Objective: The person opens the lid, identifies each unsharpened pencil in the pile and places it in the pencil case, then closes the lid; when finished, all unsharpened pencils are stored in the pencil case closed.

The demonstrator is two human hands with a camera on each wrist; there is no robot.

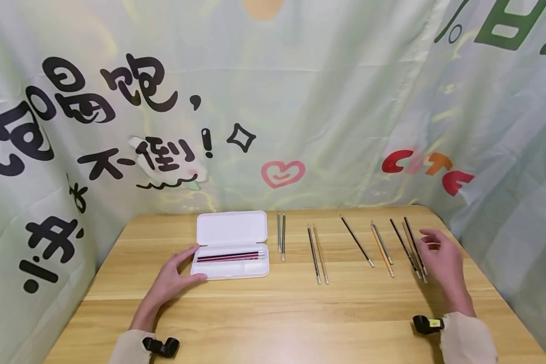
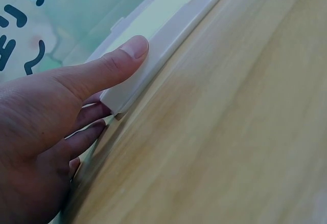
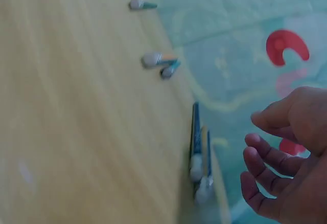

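Observation:
A white pencil case (image 1: 229, 275) lies with its lid (image 1: 232, 227) raised at the back, and several dark and reddish pencils (image 1: 229, 257) rest in its tray. My left hand (image 1: 175, 280) grips the case at its left end. In the left wrist view the thumb (image 2: 125, 55) lies over the case's front rim, with the fingers behind the corner. At the right, my right hand (image 1: 441, 258) hovers beside a group of dark and brown pencils (image 1: 409, 247). Its fingers are loosely bent, with nothing between them and the thumb in the right wrist view.
Between case and right hand lie more pencils: a pair (image 1: 281, 237) by the case, a dark and a tan one (image 1: 318, 253), a single dark one (image 1: 357, 241), and an orange and a grey one (image 1: 383, 250). A printed curtain (image 1: 336, 126) hangs behind the wooden table (image 1: 291, 318).

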